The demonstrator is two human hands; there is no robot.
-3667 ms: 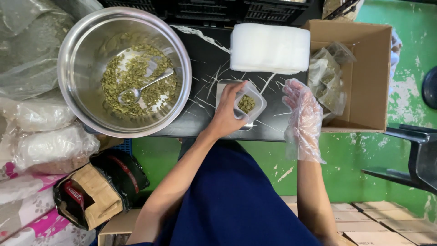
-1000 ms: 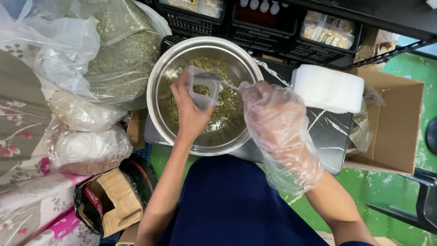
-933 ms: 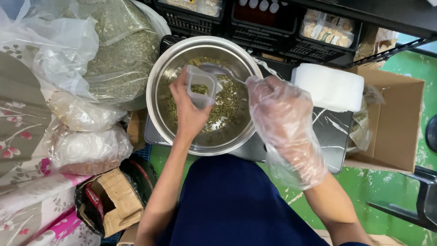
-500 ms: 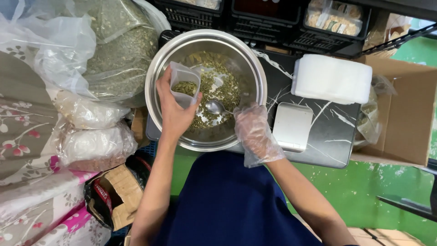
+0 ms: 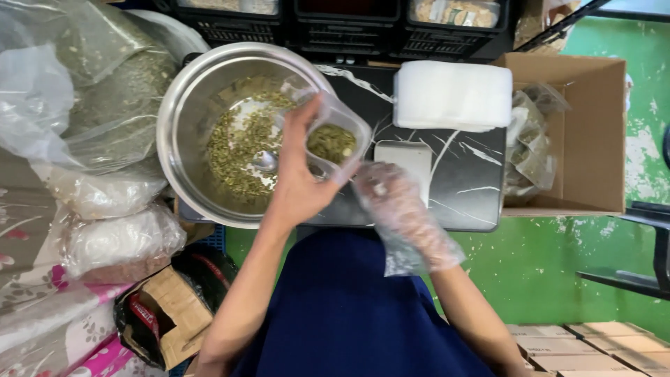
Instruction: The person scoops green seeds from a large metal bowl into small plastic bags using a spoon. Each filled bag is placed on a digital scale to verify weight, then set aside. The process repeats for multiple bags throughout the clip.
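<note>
Green floor lies below. Left hand point(image 5: 300, 188) grips a half-full seed tub point(image 5: 333, 139) beside the bowl point(image 5: 183, 126). Gloved right hand point(image 5: 398, 209) is loose, empty.

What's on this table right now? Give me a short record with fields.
left hand: bare, holds a small clear plastic tub part filled with green seeds
right hand: in a thin plastic glove, at the tub's near corner
steel bowl: green seeds and a metal spoon inside
scale: small, flat, nothing on it
stack of clear tubs: behind the scale
cardboard box: right, bagged seeds inside
</note>
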